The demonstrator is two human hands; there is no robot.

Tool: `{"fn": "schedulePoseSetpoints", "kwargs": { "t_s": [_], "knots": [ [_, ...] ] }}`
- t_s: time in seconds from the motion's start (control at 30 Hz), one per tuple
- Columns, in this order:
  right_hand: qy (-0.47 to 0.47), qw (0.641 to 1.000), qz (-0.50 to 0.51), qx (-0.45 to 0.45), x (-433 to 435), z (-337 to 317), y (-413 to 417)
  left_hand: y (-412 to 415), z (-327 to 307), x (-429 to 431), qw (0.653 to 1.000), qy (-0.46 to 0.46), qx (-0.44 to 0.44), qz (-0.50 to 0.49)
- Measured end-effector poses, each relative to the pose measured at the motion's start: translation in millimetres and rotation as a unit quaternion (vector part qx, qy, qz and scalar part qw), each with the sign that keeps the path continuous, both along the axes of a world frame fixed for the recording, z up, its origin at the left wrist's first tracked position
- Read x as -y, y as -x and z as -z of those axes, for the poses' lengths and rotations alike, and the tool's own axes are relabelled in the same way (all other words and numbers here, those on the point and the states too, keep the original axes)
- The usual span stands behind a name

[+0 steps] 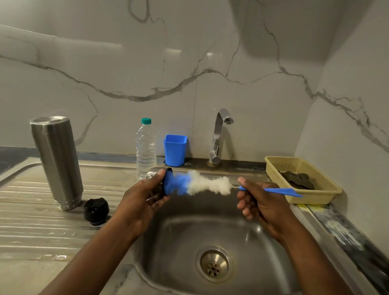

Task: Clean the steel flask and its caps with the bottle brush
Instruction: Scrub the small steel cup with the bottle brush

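Over the sink (pixel 178 253), the scrubbing of one cap (pixel 169 170) is under way. The left hand (pixel 146 197) grips it with curled fingers and thumb. The brush (pixel 199 183) has its blue bristle end pushed into the cap, and the right hand (pixel 259 201) pinches the thin blue handle.

The flask (pixel 57 160) stands upside down on the draining board left of the sink, which suggests it is already washed (my guess; no suds show). A second cap (pixel 96 210), black, lies just beside its mouth, and I cannot tell whether it is done.

Behind the sink, a capped water bottle (pixel 146 147) holds clear water. A blue cup (pixel 174 150) next to it hides its inside. Right of the sink, a yellow basket (pixel 282 165) holds a dark cloth (pixel 298 180).
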State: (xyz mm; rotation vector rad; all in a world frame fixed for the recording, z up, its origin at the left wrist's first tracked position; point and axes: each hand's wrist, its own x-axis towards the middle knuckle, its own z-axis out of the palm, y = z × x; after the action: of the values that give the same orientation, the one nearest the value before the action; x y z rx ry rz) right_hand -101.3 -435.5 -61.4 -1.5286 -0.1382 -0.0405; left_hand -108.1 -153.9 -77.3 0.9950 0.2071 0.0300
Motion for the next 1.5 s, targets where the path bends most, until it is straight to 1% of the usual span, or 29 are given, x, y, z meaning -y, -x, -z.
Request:
{"fn": "schedulePoseSetpoints", "kwargs": {
  "t_s": [0.13,0.2,0.4,0.5,0.6,0.67,0.9,1.07,1.2,1.27,1.4,1.5],
  "knots": [
    [0.001,0.999,-0.048,0.019,5.6,0.4,-1.4,-1.8,0.4,-1.0,1.0,0.019,-0.008,-0.009],
    [0.001,0.998,-0.051,0.027,8.6,1.2,-2.2,-1.8,0.3,-0.9,1.0,0.02,-0.008,-0.009],
    [-0.005,0.999,-0.028,0.043,7.6,3.8,-3.9,-0.2,0.7,2.3,1.0,0.015,-0.014,-0.006],
    [0.009,0.999,0.022,0.029,0.8,6.7,-4.3,-0.3,0.8,-2.8,1.0,0.006,-0.001,0.007],
    [-0.007,0.998,0.064,-0.008,-1.5,9.4,-6.6,-1.1,2.5,-3.5,1.0,0.014,0.0,0.024],
    [-0.013,0.998,0.056,-0.017,-0.7,8.6,-5.8,-1.4,2.8,-2.6,1.0,0.017,0.005,0.025],
    [-0.014,0.999,-0.032,0.033,4.9,4.9,-2.2,-0.6,1.3,-3.1,1.0,0.013,0.006,0.005],
    [-0.031,0.997,-0.041,0.061,10.8,5.5,-4.5,-0.4,2.0,1.5,1.0,-0.013,-0.006,0.002],
    [-0.02,0.997,-0.048,0.06,7.5,6.7,-4.3,0.3,0.4,-0.6,1.0,-0.009,-0.011,-0.008],
    [-0.021,0.998,-0.035,0.052,4.9,4.2,-2.6,1.1,1.2,-1.2,1.0,-0.008,-0.012,0.0],
    [0.012,0.998,0.057,0.023,-1.0,5.8,-3.4,0.0,1.0,-0.3,1.0,0.012,-0.004,0.021],
    [0.005,0.998,0.062,-0.008,-5.0,10.0,-4.6,-1.5,-0.5,-3.2,1.0,0.015,0.006,0.019]
  ]
}}
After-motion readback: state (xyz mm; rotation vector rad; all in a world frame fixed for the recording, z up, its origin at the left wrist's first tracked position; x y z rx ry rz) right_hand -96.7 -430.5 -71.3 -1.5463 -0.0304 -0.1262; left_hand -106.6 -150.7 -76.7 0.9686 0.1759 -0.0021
